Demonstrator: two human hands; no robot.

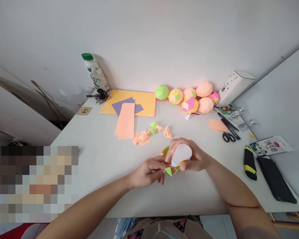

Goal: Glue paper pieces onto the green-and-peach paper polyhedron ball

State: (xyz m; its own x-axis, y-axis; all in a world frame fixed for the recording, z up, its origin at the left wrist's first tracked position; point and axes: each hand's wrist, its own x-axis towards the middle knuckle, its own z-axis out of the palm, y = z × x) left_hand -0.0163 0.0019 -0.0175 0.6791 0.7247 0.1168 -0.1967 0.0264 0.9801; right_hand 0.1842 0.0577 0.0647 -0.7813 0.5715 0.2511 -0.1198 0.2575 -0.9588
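My right hand (195, 156) is closed around a small white glue bottle (181, 154), its base toward me and its tip pointing down. Under that tip, my left hand (150, 171) pinches a green and peach folded-paper piece (168, 171). The bottle and my right fingers hide much of the paper and the point where they meet. Beyond my hands lie loose folded units: a peach one (167, 132), a green one (153, 128) and a peach cluster (141, 136). A small white cap (188, 116) rests farther back.
Several finished paper balls (189, 104) line the wall. Peach strips (126, 121) overlap a yellow paper stack (144, 96) at back left, near a bottle (96, 73) and keys (101, 95). Scissors (228, 136), a utility knife (249, 162) and a black phone (276, 179) lie right.
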